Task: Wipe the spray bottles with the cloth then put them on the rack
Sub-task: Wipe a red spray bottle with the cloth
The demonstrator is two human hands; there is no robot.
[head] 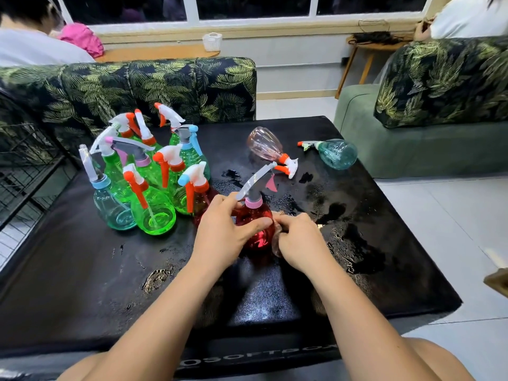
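While our left hand (222,232) grips the red bottle (259,239) to keep it upright on the wet surface (82,270), our right hand (299,240) pinches the cloth (277,247) against its right side, probably to wipe it. The bottle stands mid-surface, right of the other bottles (148,174); the rack (24,166) is far left.

Green and blue plastic spray bottles (152,213) crowd the middle left. A clear pink plastic bottle (264,144) and a blue-green bottle (337,154) lie toward the upper right. The black mat (82,270) has room at lower left.
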